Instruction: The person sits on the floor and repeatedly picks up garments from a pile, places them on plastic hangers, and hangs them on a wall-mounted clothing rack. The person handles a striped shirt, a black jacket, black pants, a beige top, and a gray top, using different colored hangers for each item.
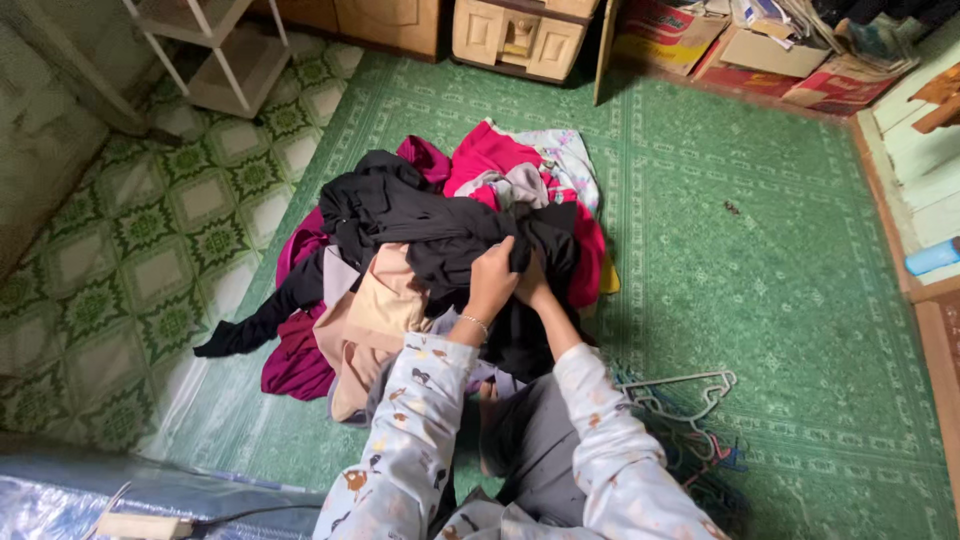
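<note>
Atop the clothes pile, both your hands' grips close on the black garment; lift it clear with left hand and right hand together.

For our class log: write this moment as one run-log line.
left hand: grips black garment | right hand: same garment | pile on green mat | hangers at right

Clothes hangers, cardboard boxes, white shelf

A green patterned carpet covers the floor beside green-and-cream tiled flooring; wooden cabinets and a white shelf rack line the far side.
</note>
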